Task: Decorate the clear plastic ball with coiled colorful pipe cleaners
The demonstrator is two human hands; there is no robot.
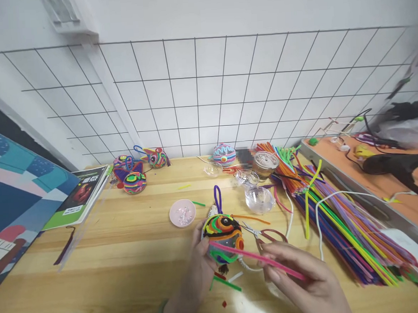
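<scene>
My left hand (pixel 198 263) is wrapped round a clear ball decorated with coloured pipe cleaners (pixel 222 229), with a purple loop (pixel 217 198) on top and a dark tassel below. Between the thumb and fingers of my right hand (pixel 297 271) is a pink pipe cleaner (pixel 252 254). It stretches leftward across the front of the ball, its far end by my left thumb. Scissors with brown handles (pixel 266 234) lie just behind my right fingers. Short green cut pieces (pixel 227 284) lie on the wood below the ball.
A pink dish (pixel 182 213) of small beads sits behind the ball. Clear plastic half shells (pixel 259 199) stand at right, beside long bundles of pipe cleaners (pixel 344 228). Finished balls (pixel 134 182) rest at back left. A power strip (pixel 409 253) and white cable run along the right side.
</scene>
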